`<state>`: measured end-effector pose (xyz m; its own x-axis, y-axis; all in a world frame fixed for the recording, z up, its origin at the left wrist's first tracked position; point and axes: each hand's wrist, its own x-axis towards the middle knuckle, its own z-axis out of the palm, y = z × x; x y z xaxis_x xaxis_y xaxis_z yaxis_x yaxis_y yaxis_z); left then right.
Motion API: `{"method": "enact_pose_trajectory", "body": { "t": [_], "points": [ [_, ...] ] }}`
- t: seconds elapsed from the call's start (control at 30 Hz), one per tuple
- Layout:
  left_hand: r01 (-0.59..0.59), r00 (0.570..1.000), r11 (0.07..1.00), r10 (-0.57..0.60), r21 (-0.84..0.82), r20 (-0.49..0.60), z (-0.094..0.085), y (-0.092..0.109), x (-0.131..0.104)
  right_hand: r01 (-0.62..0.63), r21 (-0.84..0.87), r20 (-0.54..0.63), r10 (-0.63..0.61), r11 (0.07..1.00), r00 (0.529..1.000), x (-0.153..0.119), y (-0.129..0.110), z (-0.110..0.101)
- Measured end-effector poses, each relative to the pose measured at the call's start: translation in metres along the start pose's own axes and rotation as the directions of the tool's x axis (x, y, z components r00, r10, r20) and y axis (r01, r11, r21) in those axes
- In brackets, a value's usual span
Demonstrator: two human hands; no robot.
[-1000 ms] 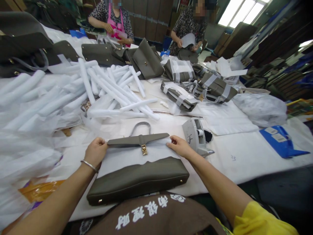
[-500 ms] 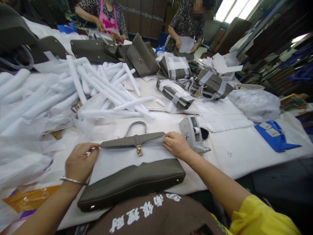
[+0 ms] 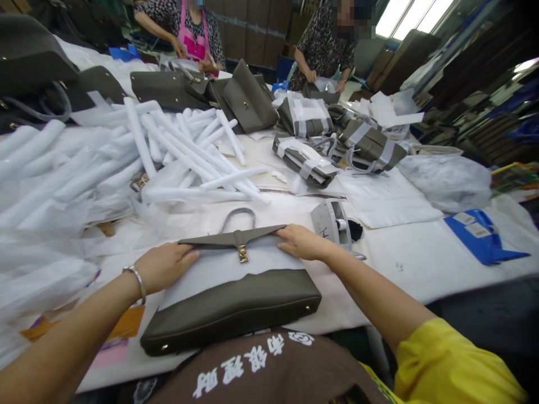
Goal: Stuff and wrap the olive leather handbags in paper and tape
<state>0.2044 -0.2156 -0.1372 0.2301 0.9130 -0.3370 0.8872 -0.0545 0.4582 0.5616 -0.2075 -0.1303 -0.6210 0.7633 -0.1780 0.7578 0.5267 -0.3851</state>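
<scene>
An olive-grey handbag (image 3: pixel 236 311) lies in front of me, its front largely covered by a white sheet (image 3: pixel 219 280). Its narrow flap (image 3: pixel 210 239) lies across the top, with a gold turn-lock (image 3: pixel 243 254) hanging at the centre. Beyond the flap a wrapped handle (image 3: pixel 238 216) loops up. My left hand (image 3: pixel 166 265) grips the bag's upper left corner, fingertips tucked under the flap's end and thumb over the white sheet. At the upper right corner, my right hand (image 3: pixel 303 242) holds the bag in a similar way, its fingertips partly hidden by the flap.
Right of the bag stands a grey tape dispenser (image 3: pixel 332 224). White foam rolls (image 3: pixel 202 157) are heaped at the left. Wrapped handbags (image 3: pixel 305 160) lie further back, and a blue packet (image 3: pixel 484 235) is at the right. Two people (image 3: pixel 196 33) work across the table.
My left hand has gone from pinching the flap's left tip to reaching under it with straighter fingers. My right fingers have slid slightly under the flap's right end.
</scene>
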Motion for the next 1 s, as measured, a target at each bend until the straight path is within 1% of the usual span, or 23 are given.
{"method": "enact_pose_trajectory", "body": {
  "t": [0.03,0.1,0.13,0.2,0.27,0.3,0.37,0.47,0.53,0.63,0.7,0.73,0.77,0.83,0.9,0.97,1.0],
  "points": [
    [0.002,1.000,0.999,-0.003,0.037,0.026,0.002,0.001,0.005,-0.027,0.021,0.011,0.027,0.999,1.000,0.003,0.001,-0.001],
    [-0.035,0.996,0.991,0.024,0.131,0.086,0.008,0.000,0.011,-0.072,0.065,0.024,0.071,0.995,0.997,0.010,0.003,-0.001],
    [-0.057,0.996,0.988,0.045,0.147,0.080,0.010,0.000,0.013,-0.078,0.089,0.028,0.076,0.993,0.997,0.012,0.004,0.000],
    [-0.117,0.993,0.986,0.112,0.120,0.046,0.015,-0.003,0.014,-0.057,0.152,0.033,0.053,0.987,0.998,0.015,0.006,0.004],
    [-0.175,0.985,0.983,0.174,0.054,0.005,0.019,-0.007,0.012,-0.019,0.249,0.035,0.010,0.968,0.999,0.016,0.009,0.007],
    [-0.192,0.981,0.981,0.193,0.022,-0.016,0.020,-0.009,0.011,-0.010,0.309,0.036,-0.001,0.951,0.999,0.016,0.012,0.008],
    [-0.194,0.980,0.980,0.192,-0.037,-0.046,0.022,-0.011,0.009,-0.031,0.430,0.046,0.012,0.903,0.999,0.014,0.017,0.012],
    [-0.135,0.991,0.973,0.132,-0.190,-0.029,0.023,-0.013,0.007,-0.108,0.576,0.088,0.070,0.810,0.994,0.011,0.026,0.019],
    [-0.063,0.998,0.942,0.067,-0.330,0.000,0.023,-0.015,0.005,-0.158,0.643,0.090,0.131,0.750,0.987,0.009,0.032,0.025],
    [0.068,0.998,0.852,-0.049,-0.519,0.051,0.025,-0.020,0.001,-0.207,0.675,0.015,0.267,0.708,0.964,0.008,0.037,0.036],
    [0.144,0.990,0.799,-0.123,-0.584,0.074,0.027,-0.024,0.001,-0.254,0.661,-0.044,0.374,0.706,0.926,0.009,0.036,0.043],
    [0.164,0.986,0.795,-0.154,-0.584,0.066,0.028,-0.025,0.001,-0.288,0.649,-0.066,0.428,0.704,0.901,0.009,0.034,0.046],
    [0.168,0.983,0.810,-0.177,-0.562,0.038,0.030,-0.026,0.002,-0.323,0.635,-0.082,0.478,0.701,0.875,0.010,0.033,0.049],
    [0.144,0.980,0.870,-0.193,-0.472,-0.056,0.034,-0.027,0.005,-0.380,0.606,-0.098,0.541,0.698,0.835,0.011,0.030,0.052],
    [0.128,0.971,0.921,-0.192,-0.368,-0.144,0.037,-0.028,0.008,-0.427,0.579,-0.082,0.572,0.694,0.816,0.010,0.028,0.054],
    [0.160,0.954,0.937,-0.227,-0.310,-0.195,0.040,-0.029,0.009,-0.466,0.544,-0.063,0.588,0.698,0.806,0.006,0.028,0.052],
    [0.189,0.940,0.933,-0.262,-0.306,-0.217,0.040,-0.030,0.008,-0.464,0.515,-0.081,0.579,0.721,0.811,0.004,0.027,0.049]
  ]
}}
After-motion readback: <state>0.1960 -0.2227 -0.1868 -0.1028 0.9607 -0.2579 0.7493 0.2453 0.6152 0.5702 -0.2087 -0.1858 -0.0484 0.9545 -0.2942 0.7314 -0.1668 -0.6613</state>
